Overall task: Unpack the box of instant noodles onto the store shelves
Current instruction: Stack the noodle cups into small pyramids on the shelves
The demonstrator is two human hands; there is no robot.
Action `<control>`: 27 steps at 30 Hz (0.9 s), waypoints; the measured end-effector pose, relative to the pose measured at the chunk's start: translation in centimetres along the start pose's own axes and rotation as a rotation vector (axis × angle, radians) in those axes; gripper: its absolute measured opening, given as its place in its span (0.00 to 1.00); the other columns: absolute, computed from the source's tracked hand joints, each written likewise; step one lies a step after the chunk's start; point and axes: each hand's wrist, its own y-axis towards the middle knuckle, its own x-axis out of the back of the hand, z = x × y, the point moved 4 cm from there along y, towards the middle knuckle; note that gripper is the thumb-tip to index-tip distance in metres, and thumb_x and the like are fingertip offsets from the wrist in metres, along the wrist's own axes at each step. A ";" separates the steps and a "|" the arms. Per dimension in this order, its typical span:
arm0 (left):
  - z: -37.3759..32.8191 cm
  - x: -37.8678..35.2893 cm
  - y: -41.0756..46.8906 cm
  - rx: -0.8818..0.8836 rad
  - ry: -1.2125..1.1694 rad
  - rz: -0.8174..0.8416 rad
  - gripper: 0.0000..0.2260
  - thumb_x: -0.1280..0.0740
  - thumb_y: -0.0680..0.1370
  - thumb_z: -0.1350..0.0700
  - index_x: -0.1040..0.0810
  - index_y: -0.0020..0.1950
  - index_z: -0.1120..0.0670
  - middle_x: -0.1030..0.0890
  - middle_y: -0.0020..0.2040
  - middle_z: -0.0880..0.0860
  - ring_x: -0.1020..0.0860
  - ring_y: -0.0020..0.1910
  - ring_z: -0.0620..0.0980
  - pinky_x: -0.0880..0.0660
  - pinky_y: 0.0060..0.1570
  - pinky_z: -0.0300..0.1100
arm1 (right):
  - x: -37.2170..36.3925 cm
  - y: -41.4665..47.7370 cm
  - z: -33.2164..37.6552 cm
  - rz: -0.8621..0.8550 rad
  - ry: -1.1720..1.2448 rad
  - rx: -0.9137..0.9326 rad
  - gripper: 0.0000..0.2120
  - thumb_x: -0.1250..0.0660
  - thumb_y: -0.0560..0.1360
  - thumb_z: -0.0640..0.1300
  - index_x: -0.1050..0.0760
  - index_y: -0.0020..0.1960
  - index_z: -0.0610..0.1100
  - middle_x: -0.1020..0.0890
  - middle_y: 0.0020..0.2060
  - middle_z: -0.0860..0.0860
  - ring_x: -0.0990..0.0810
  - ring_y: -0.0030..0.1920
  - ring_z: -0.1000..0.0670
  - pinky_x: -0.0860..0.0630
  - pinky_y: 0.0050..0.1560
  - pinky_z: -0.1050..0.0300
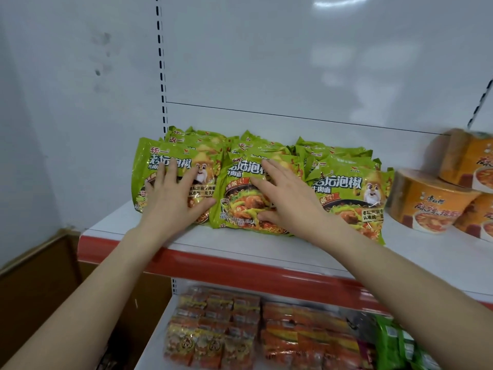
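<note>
Spreading wide and lying flat, the fingers (170,170) of the left hand (173,201) press on the front pack of the left row of green noodle packs (352,193). The right hand (285,201) rests the same way on the front pack of the middle row, fingers straight and splayed. Neither hand grips anything.

The packs lean back in three rows toward the left end of the shelf (240,249), their lower edges a little behind its red front edge. The third row sits untouched just to the right. Near the shelf's right end are stacked orange noodle bowls (432,204). Underneath, red and orange packets (213,329) lie in rows, and a brown cardboard box (40,276) shows at the lower left.

This looks like the squaring-up step, with placed packs being pushed back and evened. The next move likely calls for lifting both palms off without dragging the slippery wrappers, then reaching down to the box for more.
</note>
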 end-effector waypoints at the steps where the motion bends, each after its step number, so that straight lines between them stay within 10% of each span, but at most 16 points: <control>1: 0.1 -0.1 0.1 0.002 -0.006 0.005 0.35 0.37 0.73 0.37 0.42 0.75 0.50 0.49 0.77 0.61 0.53 0.75 0.62 0.49 0.69 0.65 | -0.1 0.1 0.2 -0.006 -0.007 -0.003 0.35 0.33 0.73 0.54 0.45 0.75 0.48 0.52 0.76 0.44 0.55 0.77 0.47 0.53 0.75 0.53; 7: 1.4 0.8 -0.1 -0.043 -0.224 -0.054 0.28 0.42 0.74 0.43 0.31 0.70 0.56 0.40 0.72 0.66 0.43 0.73 0.64 0.43 0.69 0.58 | 0.0 0.1 0.6 0.023 -0.023 -0.009 0.34 0.34 0.74 0.53 0.44 0.74 0.47 0.53 0.76 0.43 0.56 0.76 0.46 0.51 0.74 0.52; 11: 4.2 2.4 0.4 0.129 -0.329 -0.206 0.27 0.28 0.72 0.51 0.29 0.66 0.62 0.32 0.65 0.63 0.34 0.66 0.60 0.37 0.65 0.47 | 0.8 0.7 2.2 -0.045 -0.027 0.020 0.27 0.36 0.75 0.53 0.36 0.71 0.44 0.49 0.75 0.40 0.52 0.76 0.43 0.49 0.74 0.49; 15: 5.7 2.4 1.9 0.210 -0.351 -0.108 0.42 0.24 0.60 0.41 0.34 0.68 0.55 0.32 0.66 0.59 0.35 0.68 0.58 0.35 0.65 0.50 | 0.4 3.6 6.0 -0.064 0.007 0.225 0.34 0.34 0.73 0.55 0.41 0.74 0.45 0.47 0.75 0.40 0.50 0.76 0.42 0.51 0.74 0.45; 27: 7.1 0.3 5.3 0.332 -1.184 0.235 0.29 0.30 0.73 0.54 0.39 0.70 0.51 0.23 0.59 0.53 0.21 0.50 0.50 0.24 0.44 0.43 | -2.6 6.2 7.6 0.047 -0.094 0.279 0.34 0.41 0.76 0.58 0.50 0.76 0.49 0.53 0.76 0.44 0.58 0.76 0.45 0.59 0.74 0.43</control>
